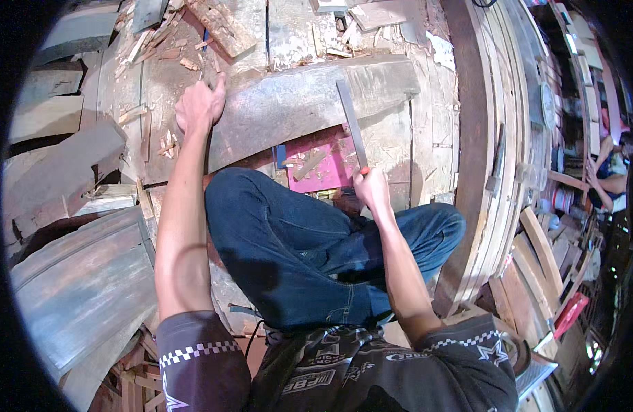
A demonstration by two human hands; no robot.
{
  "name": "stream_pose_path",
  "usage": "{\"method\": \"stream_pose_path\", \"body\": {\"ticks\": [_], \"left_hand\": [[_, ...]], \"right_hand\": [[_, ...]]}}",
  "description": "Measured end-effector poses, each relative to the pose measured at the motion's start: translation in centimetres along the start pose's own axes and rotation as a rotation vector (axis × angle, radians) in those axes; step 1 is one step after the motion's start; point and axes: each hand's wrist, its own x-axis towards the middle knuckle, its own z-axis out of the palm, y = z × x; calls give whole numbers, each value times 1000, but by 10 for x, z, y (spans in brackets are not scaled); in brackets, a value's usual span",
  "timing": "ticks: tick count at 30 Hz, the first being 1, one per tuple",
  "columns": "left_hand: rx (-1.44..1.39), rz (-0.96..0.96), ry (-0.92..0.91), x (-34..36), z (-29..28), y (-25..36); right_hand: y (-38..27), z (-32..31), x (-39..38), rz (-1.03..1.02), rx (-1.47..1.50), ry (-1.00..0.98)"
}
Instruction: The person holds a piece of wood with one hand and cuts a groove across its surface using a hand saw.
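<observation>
A broad grey wooden board (275, 113) lies slanted across the plank floor in front of my crossed legs. My right hand (372, 189) is closed round the orange handle of a long, flat metal-bladed tool (353, 123). Its blade points away from me, with the far end over the board; I cannot tell whether it touches. Beyond the board's left end, my left hand (200, 108) is closed with the thumb pointing forward. What it grips, if anything, is blurred. A pink sheet (337, 165) with wood chips on it lies between the board and my legs.
A rough wood block (224, 31) and splinters (169, 145) lie at the far left. Several boards are stacked along the left, with a large weathered panel (90, 275) nearer. A long thick beam (471, 158) runs along the right. Another person (608, 175) sits at the far right.
</observation>
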Motion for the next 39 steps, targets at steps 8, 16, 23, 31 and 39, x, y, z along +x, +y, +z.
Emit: {"method": "stream_pose_path", "body": {"ticks": [8, 16, 23, 31, 39], "left_hand": [[13, 8, 42, 3, 8, -6], [10, 4, 38, 0, 2, -7], [18, -20, 14, -4, 3, 1], [6, -48, 46, -4, -5, -3], [2, 12, 37, 2, 2, 2]], "right_hand": [[-56, -19, 32, -151, 103, 102], [0, -3, -13, -46, -11, -5], [-43, -13, 29, -165, 116, 84], [3, -11, -18, -123, 52, 84], [-49, -23, 35, -177, 90, -42]]}}
